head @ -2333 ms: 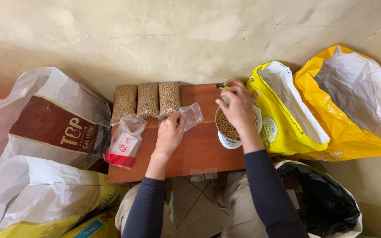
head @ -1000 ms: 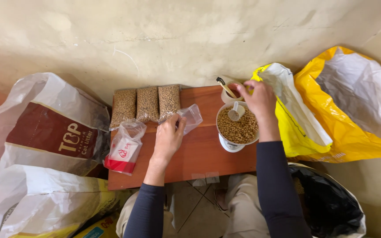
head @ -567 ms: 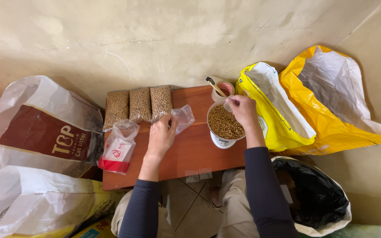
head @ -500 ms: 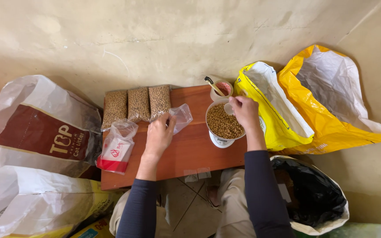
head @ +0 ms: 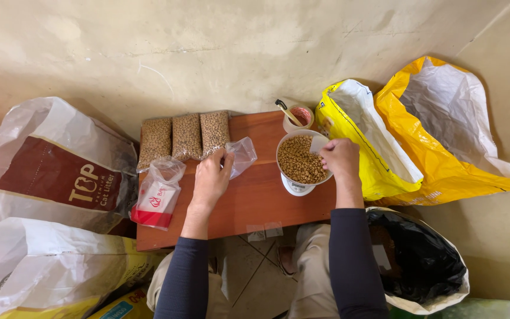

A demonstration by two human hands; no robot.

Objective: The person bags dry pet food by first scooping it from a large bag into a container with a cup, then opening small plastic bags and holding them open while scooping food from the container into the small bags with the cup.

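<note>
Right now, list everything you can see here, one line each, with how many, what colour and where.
Wooden table: one, reddish brown, centre, against the wall.
Filled pellet bags: three, clear with brown pellets, side by side at the table's back left.
Empty clear bag: one, at the left hand.
Bowl of pellets: one, white, on a small white scale, table right.
Small cup: one, white, behind the bowl, a stick in it.
Pack of bags: one, clear with red and white, table's left edge.
Yellow sacks: two, open, right of the table.
Black-lined sack: one, lower right.
Large white sacks: two, left side.
Left hand: on the empty bag.
Right hand: holding a white scoop over the bowl.
</note>
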